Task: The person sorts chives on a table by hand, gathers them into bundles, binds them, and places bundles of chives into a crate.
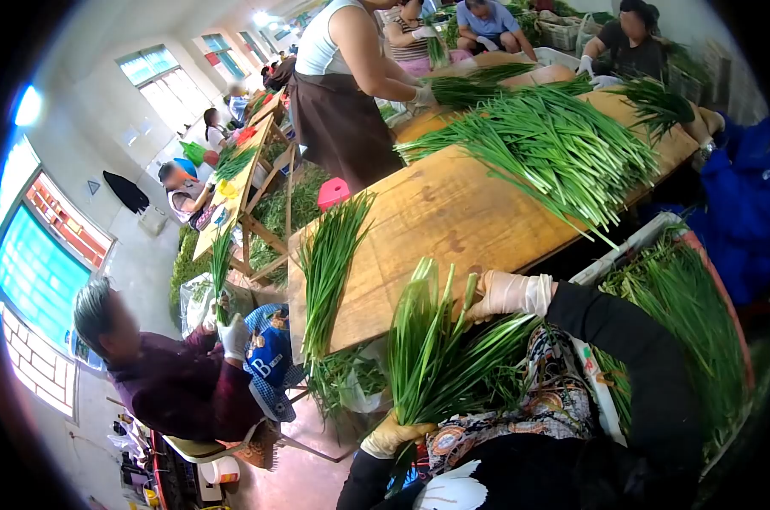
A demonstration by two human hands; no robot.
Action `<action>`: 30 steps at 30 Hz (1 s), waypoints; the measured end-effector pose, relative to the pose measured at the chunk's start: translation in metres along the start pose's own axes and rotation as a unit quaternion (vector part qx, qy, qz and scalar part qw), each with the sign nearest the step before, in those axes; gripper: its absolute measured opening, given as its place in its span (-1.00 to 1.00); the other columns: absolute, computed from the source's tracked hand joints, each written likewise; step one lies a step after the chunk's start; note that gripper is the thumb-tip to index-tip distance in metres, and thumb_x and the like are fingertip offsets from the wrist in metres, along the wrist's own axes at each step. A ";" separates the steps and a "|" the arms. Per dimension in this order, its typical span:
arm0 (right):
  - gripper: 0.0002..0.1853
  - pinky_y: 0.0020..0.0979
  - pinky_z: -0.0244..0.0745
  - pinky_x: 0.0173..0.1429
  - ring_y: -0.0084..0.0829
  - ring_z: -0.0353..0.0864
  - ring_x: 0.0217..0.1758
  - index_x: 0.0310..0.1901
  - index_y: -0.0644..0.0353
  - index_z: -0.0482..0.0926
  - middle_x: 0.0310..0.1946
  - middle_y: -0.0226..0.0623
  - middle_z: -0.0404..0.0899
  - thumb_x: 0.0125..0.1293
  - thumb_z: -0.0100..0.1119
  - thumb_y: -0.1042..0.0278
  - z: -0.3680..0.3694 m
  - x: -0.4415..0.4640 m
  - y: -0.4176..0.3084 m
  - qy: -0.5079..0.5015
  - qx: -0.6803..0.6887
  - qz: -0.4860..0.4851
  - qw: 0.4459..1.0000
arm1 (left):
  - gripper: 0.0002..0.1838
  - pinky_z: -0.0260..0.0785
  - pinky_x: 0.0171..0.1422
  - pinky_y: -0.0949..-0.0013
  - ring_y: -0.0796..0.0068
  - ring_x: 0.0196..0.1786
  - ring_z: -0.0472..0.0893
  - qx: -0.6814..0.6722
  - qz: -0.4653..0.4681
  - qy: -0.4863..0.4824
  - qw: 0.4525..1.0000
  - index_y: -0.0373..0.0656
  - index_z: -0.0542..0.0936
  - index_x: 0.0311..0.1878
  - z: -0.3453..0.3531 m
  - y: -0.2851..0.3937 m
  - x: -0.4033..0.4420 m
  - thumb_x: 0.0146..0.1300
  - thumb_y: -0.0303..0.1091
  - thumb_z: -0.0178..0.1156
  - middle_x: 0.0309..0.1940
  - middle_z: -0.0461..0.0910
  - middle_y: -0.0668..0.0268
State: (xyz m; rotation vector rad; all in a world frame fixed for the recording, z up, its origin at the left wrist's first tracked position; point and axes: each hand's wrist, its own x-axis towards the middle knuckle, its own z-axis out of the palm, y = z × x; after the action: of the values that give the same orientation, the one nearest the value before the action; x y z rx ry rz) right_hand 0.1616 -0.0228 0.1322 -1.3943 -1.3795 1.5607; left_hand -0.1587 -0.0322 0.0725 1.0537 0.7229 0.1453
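Observation:
My left hand [393,435], in a pale glove, is wrapped round the lower end of a bunch of garlic chives [423,357]. The leaves fan upward over my lap and past the table's near edge. My gloved right hand [505,295], taped at the wrist, is closed on a few chive strands at the bunch's upper right side. Its fingertips are partly hidden by the leaves. More loose greens [495,374] lie behind the bunch, against my patterned apron [555,382].
On the wooden table [440,212] lie a large chive pile [555,144] and a smaller bunch [329,263]. A crate of greens [674,323] stands at my right. A seated co-worker [172,365] holds chives at left; another person [342,93] stands across the table.

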 end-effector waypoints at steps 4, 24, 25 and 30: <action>-0.79 -0.63 0.40 -0.39 -0.64 0.53 -0.48 -0.27 0.19 0.58 -0.50 -0.43 0.59 0.03 0.20 0.33 -0.010 0.003 0.005 0.045 0.030 -0.005 0.999 | -0.71 0.21 -0.55 0.58 0.63 -0.61 0.39 0.004 -0.019 0.011 1.000 -0.27 0.49 -0.21 0.002 0.002 -0.003 -0.06 -0.54 0.26 -0.50 0.51 0.33; -0.78 -0.32 0.37 -0.25 -0.29 0.51 -0.35 -0.25 0.07 0.54 -0.38 -0.30 0.53 0.00 0.20 0.31 -0.003 0.020 -0.034 0.098 -0.440 -0.549 0.704 | -0.63 0.23 -0.52 0.58 0.63 -0.56 0.43 0.084 0.007 0.013 0.996 -0.26 0.47 -0.12 -0.012 0.010 0.006 -0.08 -0.52 0.27 -0.45 0.54 0.29; -0.79 -0.31 0.38 -0.28 -0.29 0.51 -0.40 -0.28 0.06 0.54 -0.41 -0.31 0.53 -0.02 0.21 0.32 -0.009 0.023 -0.033 0.056 -0.371 -0.561 0.738 | -0.73 0.23 -0.48 0.58 0.63 -0.55 0.41 0.101 0.003 -0.006 0.995 -0.25 0.50 -0.21 -0.012 0.014 0.001 -0.03 -0.43 0.25 -0.49 0.51 0.35; -0.87 -0.43 0.39 -0.20 -0.50 0.50 -0.35 -0.40 0.11 0.48 -0.43 -0.36 0.53 0.24 0.01 0.30 -0.037 -0.029 -0.046 0.228 -0.029 -0.341 0.912 | -0.76 0.28 -0.39 0.57 0.62 -0.47 0.44 0.098 -0.025 -0.018 0.995 -0.24 0.51 -0.18 -0.031 -0.003 -0.005 0.06 -0.39 0.21 -0.46 0.52 0.37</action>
State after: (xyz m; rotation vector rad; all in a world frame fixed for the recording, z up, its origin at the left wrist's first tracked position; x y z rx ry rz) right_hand 0.1957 -0.0270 0.1888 -1.0415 -1.4019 0.6923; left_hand -0.1822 -0.0130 0.0629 1.2209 0.7406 0.0106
